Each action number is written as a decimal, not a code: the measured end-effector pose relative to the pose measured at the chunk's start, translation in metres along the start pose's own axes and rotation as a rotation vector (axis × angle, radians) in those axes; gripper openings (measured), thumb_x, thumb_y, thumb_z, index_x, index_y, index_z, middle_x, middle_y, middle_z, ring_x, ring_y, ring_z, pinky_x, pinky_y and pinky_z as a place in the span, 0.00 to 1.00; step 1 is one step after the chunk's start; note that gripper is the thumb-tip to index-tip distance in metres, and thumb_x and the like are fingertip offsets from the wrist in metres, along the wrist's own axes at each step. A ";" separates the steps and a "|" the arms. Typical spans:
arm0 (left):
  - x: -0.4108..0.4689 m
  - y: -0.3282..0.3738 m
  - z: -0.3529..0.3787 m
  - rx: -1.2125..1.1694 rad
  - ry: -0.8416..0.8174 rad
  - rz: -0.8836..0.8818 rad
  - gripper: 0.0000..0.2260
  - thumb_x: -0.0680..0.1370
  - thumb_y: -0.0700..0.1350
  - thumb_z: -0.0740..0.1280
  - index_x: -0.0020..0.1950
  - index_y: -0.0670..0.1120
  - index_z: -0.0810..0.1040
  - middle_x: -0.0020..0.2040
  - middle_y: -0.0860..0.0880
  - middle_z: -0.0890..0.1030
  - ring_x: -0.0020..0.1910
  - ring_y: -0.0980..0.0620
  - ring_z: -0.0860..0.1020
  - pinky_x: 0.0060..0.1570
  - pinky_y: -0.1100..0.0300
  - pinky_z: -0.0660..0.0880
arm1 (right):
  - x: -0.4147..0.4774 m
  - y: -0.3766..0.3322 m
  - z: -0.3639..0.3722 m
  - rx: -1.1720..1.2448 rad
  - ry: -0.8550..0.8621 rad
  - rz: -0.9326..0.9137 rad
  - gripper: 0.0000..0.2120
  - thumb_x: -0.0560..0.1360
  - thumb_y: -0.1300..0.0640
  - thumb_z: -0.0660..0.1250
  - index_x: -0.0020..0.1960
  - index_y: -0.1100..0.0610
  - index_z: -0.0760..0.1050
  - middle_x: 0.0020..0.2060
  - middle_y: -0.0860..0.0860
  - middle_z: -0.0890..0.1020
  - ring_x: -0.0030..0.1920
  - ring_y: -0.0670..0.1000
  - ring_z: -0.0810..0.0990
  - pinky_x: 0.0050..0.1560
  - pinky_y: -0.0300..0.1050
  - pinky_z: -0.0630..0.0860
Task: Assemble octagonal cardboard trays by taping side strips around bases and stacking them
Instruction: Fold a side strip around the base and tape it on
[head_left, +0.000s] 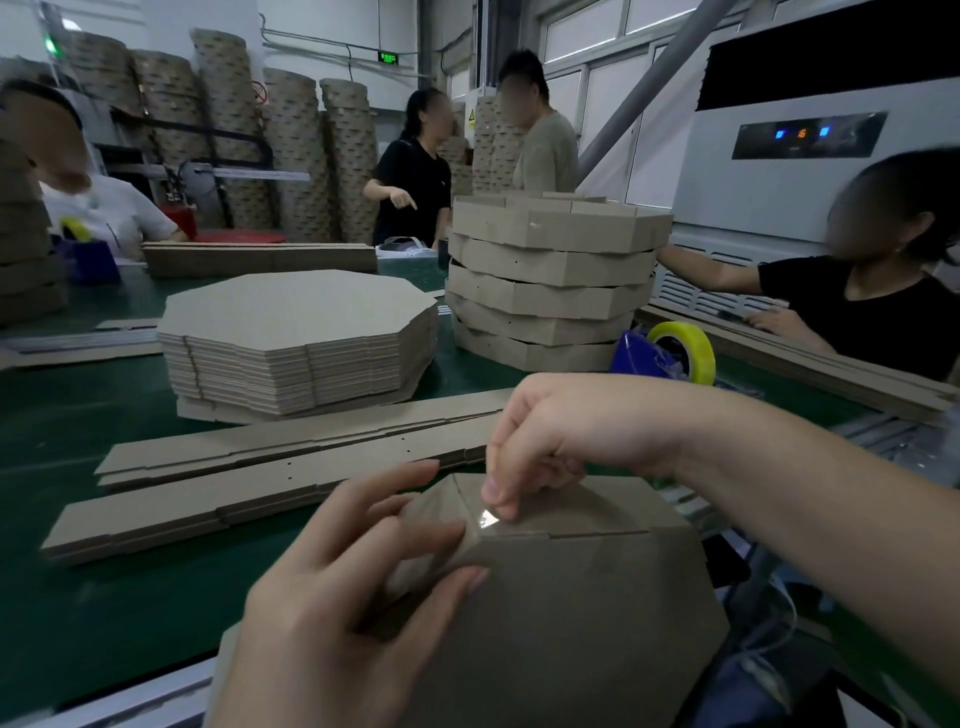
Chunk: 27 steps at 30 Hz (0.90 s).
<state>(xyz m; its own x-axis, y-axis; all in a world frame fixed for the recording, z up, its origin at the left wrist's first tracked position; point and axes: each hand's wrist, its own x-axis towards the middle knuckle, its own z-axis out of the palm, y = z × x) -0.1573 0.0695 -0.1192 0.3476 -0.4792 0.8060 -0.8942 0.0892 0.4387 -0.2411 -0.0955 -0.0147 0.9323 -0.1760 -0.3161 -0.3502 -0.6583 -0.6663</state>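
An octagonal cardboard tray (587, 623) lies upside down at the near table edge, its base facing up. My left hand (343, 587) holds its far left corner, thumb on the base and fingers on the side strip. My right hand (550, 441) presses clear tape (485, 519) with its fingertips onto the seam at that corner. Flat side strips (270, 467) lie just beyond on the green table. A pile of flat octagonal bases (296, 332) stands farther back, and a stack of finished trays (550, 275) at the back right.
A blue tape dispenser with a yellowish roll (675, 348) sits right of my hands. A person in black (857, 312) works at the right, another sits far left, two stand behind. More strips (260, 257) lie across the table's back. A white cabinet unit (779, 156) stands right.
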 end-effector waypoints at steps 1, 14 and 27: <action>-0.001 0.001 0.001 -0.001 0.009 0.011 0.08 0.68 0.52 0.74 0.37 0.48 0.82 0.54 0.51 0.82 0.49 0.60 0.80 0.50 0.72 0.73 | 0.000 -0.001 -0.001 -0.027 -0.006 0.015 0.13 0.74 0.59 0.69 0.30 0.56 0.78 0.23 0.46 0.71 0.26 0.43 0.64 0.26 0.35 0.58; -0.004 -0.002 0.006 -0.005 -0.014 0.020 0.10 0.70 0.55 0.70 0.37 0.48 0.83 0.54 0.53 0.81 0.48 0.59 0.80 0.47 0.68 0.75 | 0.014 -0.005 -0.014 -0.190 -0.188 0.251 0.17 0.73 0.44 0.70 0.28 0.50 0.81 0.21 0.46 0.63 0.24 0.46 0.58 0.27 0.40 0.54; -0.001 -0.005 0.008 0.042 -0.093 0.030 0.09 0.73 0.56 0.65 0.50 0.58 0.81 0.59 0.57 0.77 0.50 0.59 0.78 0.48 0.65 0.75 | 0.015 0.032 -0.026 -0.166 -0.140 0.248 0.22 0.72 0.39 0.69 0.28 0.52 0.74 0.20 0.45 0.67 0.22 0.45 0.62 0.26 0.37 0.59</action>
<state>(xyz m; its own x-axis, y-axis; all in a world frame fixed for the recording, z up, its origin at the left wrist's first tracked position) -0.1556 0.0625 -0.1252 0.2946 -0.5559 0.7773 -0.9154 0.0692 0.3965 -0.2362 -0.1387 -0.0231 0.7946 -0.2514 -0.5526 -0.5350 -0.7201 -0.4418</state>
